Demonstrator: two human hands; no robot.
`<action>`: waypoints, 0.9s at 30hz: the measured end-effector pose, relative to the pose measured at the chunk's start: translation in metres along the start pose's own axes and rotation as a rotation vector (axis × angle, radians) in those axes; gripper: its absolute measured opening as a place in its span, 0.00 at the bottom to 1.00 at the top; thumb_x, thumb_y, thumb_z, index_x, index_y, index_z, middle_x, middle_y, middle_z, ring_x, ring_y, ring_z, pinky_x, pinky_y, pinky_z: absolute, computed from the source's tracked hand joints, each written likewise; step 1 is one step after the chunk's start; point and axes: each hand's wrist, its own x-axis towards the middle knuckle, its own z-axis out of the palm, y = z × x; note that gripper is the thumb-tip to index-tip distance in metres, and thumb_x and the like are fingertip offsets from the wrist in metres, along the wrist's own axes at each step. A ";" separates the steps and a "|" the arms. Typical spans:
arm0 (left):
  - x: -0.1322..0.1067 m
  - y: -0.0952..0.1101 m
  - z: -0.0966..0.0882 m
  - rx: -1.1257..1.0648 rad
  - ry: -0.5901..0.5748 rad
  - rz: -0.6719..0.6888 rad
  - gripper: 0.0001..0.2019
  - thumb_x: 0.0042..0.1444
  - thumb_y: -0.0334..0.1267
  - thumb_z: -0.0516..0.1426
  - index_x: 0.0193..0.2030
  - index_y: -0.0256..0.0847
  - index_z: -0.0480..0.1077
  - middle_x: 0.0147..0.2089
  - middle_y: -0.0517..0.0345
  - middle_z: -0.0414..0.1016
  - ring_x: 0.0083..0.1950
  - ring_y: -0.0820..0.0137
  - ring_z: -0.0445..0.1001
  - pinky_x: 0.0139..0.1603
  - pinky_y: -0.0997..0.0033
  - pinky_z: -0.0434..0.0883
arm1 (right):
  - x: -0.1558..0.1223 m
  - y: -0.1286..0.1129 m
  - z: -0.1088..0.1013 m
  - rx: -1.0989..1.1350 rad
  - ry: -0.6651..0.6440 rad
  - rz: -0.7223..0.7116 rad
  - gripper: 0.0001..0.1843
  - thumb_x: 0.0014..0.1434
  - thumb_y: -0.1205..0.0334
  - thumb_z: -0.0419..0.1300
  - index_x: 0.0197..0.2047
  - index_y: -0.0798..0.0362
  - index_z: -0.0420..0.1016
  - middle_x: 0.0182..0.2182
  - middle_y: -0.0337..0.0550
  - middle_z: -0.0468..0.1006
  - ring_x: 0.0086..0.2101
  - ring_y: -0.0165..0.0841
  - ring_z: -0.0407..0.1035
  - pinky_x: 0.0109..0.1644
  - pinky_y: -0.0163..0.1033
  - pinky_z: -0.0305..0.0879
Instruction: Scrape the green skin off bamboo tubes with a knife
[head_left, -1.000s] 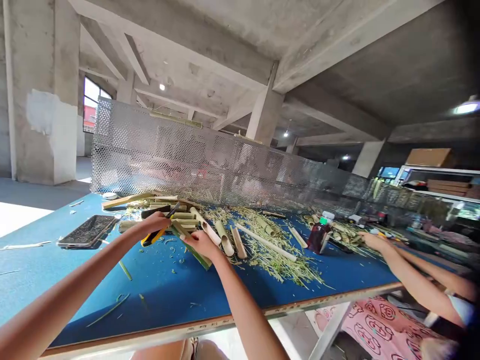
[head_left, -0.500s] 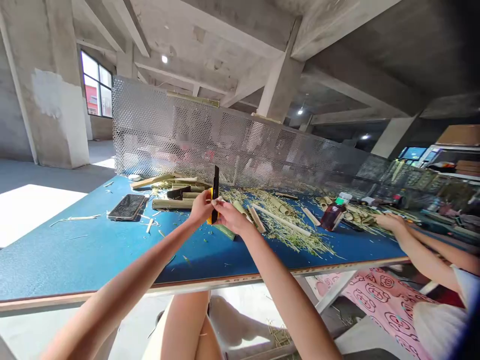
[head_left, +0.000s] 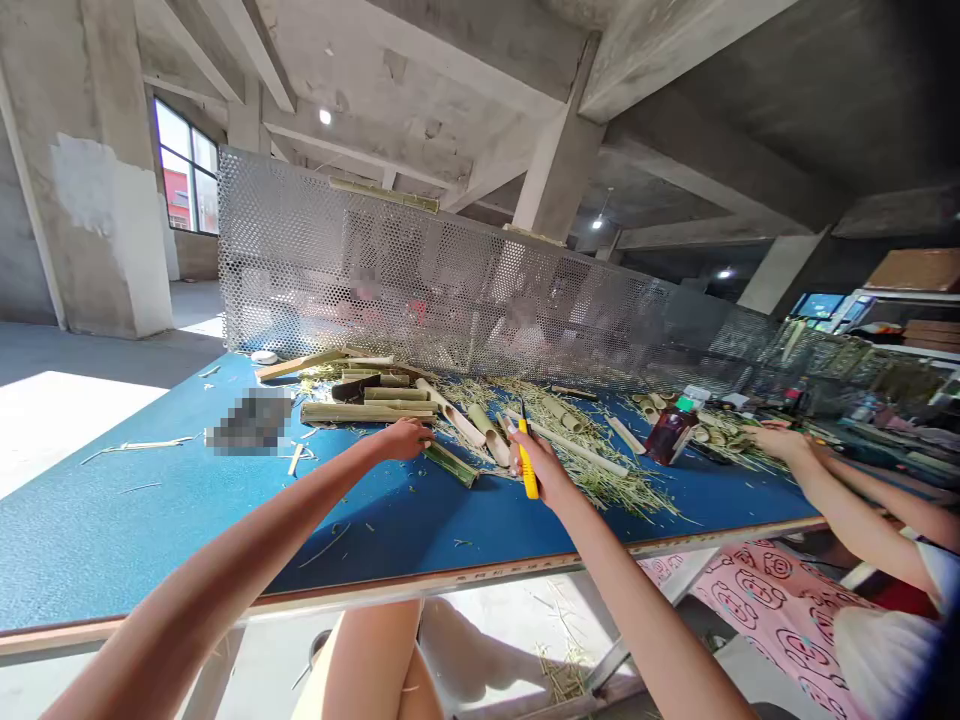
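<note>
My left hand [head_left: 407,439] is over the blue table, its fingers closed at the near-left end of a green split bamboo piece [head_left: 454,466]. That piece lies low against the tabletop, slanting toward the right. In my right hand [head_left: 546,468] is a yellow utility knife [head_left: 529,474], its dark narrow end pointing up and away from me. Just left of the knife lie a pale hollowed bamboo piece [head_left: 463,425] and a cut bamboo tube [head_left: 487,432]. Behind my left hand, several bamboo lengths [head_left: 360,412] are stacked together.
Bamboo shavings [head_left: 600,480] spread across the blue table [head_left: 187,530]. A dark bottle with a green cap [head_left: 670,432] stands to the right. A blurred-out flat object [head_left: 249,422] lies left. A perforated metal screen [head_left: 420,270] runs behind. A co-worker's hands [head_left: 780,442] are at far right.
My hands have moved apart from the knife between them. The left hand has come down to the green bamboo piece; the right has carried the knife rightward and lower.
</note>
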 end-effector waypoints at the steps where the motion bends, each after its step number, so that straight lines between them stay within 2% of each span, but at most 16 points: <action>1: 0.002 -0.004 -0.003 -0.014 -0.044 0.030 0.12 0.55 0.30 0.51 0.41 0.39 0.75 0.41 0.51 0.75 0.45 0.65 0.72 0.47 0.68 0.68 | -0.003 -0.001 -0.004 -0.070 -0.032 -0.027 0.17 0.46 0.47 0.60 0.32 0.51 0.64 0.17 0.29 0.60 0.17 0.26 0.55 0.22 0.33 0.57; 3: -0.002 -0.007 -0.012 -0.034 -0.134 0.091 0.12 0.56 0.29 0.50 0.39 0.41 0.75 0.40 0.54 0.76 0.42 0.69 0.73 0.44 0.73 0.69 | -0.008 -0.003 -0.010 -0.236 -0.117 -0.078 0.18 0.48 0.48 0.59 0.37 0.51 0.65 0.20 0.32 0.64 0.20 0.28 0.59 0.27 0.35 0.61; 5: -0.017 0.000 -0.022 -0.033 -0.155 0.121 0.13 0.57 0.30 0.50 0.42 0.41 0.74 0.44 0.52 0.75 0.44 0.69 0.72 0.45 0.73 0.68 | -0.012 -0.006 -0.013 -0.426 -0.210 -0.121 0.18 0.50 0.50 0.58 0.41 0.50 0.66 0.24 0.34 0.67 0.23 0.30 0.63 0.31 0.37 0.63; 7: -0.042 0.019 -0.030 0.019 -0.097 0.114 0.15 0.59 0.32 0.48 0.49 0.37 0.70 0.52 0.44 0.69 0.47 0.65 0.71 0.46 0.68 0.68 | -0.011 -0.006 -0.012 -0.591 -0.267 -0.175 0.18 0.51 0.53 0.57 0.45 0.49 0.68 0.29 0.38 0.71 0.27 0.33 0.66 0.33 0.38 0.64; 8: -0.056 0.032 -0.031 0.114 -0.027 0.109 0.17 0.61 0.34 0.46 0.51 0.38 0.69 0.51 0.42 0.69 0.45 0.63 0.72 0.43 0.65 0.69 | -0.009 -0.006 -0.010 -0.651 -0.280 -0.205 0.19 0.51 0.53 0.57 0.46 0.48 0.69 0.32 0.41 0.73 0.29 0.34 0.67 0.34 0.38 0.64; 9: -0.071 0.049 -0.030 0.200 -0.012 0.131 0.17 0.61 0.36 0.45 0.50 0.38 0.70 0.47 0.42 0.71 0.41 0.63 0.73 0.39 0.64 0.69 | -0.005 -0.006 -0.008 -0.700 -0.286 -0.229 0.19 0.51 0.53 0.58 0.46 0.48 0.69 0.35 0.43 0.74 0.31 0.36 0.69 0.34 0.38 0.64; 12: -0.109 0.099 -0.012 0.405 -0.001 0.209 0.15 0.58 0.39 0.49 0.41 0.35 0.75 0.32 0.39 0.73 0.32 0.59 0.72 0.24 0.63 0.65 | 0.012 -0.005 0.009 -0.836 -0.297 -0.269 0.19 0.53 0.47 0.56 0.43 0.51 0.73 0.35 0.47 0.76 0.31 0.38 0.70 0.33 0.38 0.63; 15: -0.124 0.130 0.015 0.625 0.176 0.234 0.17 0.53 0.37 0.52 0.43 0.26 0.75 0.37 0.23 0.73 0.34 0.49 0.73 0.24 0.56 0.65 | 0.030 -0.006 0.035 -1.038 -0.349 -0.322 0.24 0.54 0.40 0.53 0.37 0.53 0.75 0.27 0.46 0.75 0.28 0.38 0.69 0.31 0.37 0.60; 18: -0.119 0.131 0.031 0.675 0.280 0.218 0.19 0.49 0.38 0.54 0.43 0.25 0.76 0.38 0.20 0.73 0.35 0.46 0.74 0.27 0.51 0.67 | 0.042 -0.001 0.063 -1.254 -0.376 -0.396 0.24 0.58 0.42 0.50 0.26 0.52 0.74 0.21 0.44 0.72 0.25 0.37 0.68 0.30 0.36 0.56; 21: -0.112 0.118 0.035 0.662 0.263 0.231 0.16 0.48 0.36 0.55 0.40 0.31 0.78 0.39 0.23 0.74 0.34 0.48 0.75 0.23 0.54 0.67 | 0.050 0.011 0.080 -1.414 -0.375 -0.484 0.27 0.63 0.48 0.44 0.21 0.52 0.71 0.22 0.46 0.73 0.26 0.37 0.69 0.29 0.36 0.54; 24: -0.112 0.107 0.036 0.681 0.255 0.299 0.15 0.50 0.37 0.53 0.38 0.33 0.78 0.37 0.25 0.75 0.28 0.52 0.75 0.17 0.60 0.64 | 0.052 0.022 0.084 -1.496 -0.348 -0.562 0.26 0.63 0.53 0.44 0.20 0.52 0.72 0.22 0.48 0.75 0.26 0.37 0.69 0.30 0.37 0.54; 27: -0.114 0.103 0.040 0.794 0.315 0.319 0.16 0.52 0.38 0.51 0.37 0.33 0.78 0.33 0.29 0.76 0.25 0.56 0.75 0.15 0.63 0.63 | 0.045 0.022 0.082 -1.569 -0.368 -0.638 0.23 0.63 0.56 0.46 0.22 0.53 0.74 0.22 0.49 0.76 0.26 0.38 0.70 0.30 0.37 0.54</action>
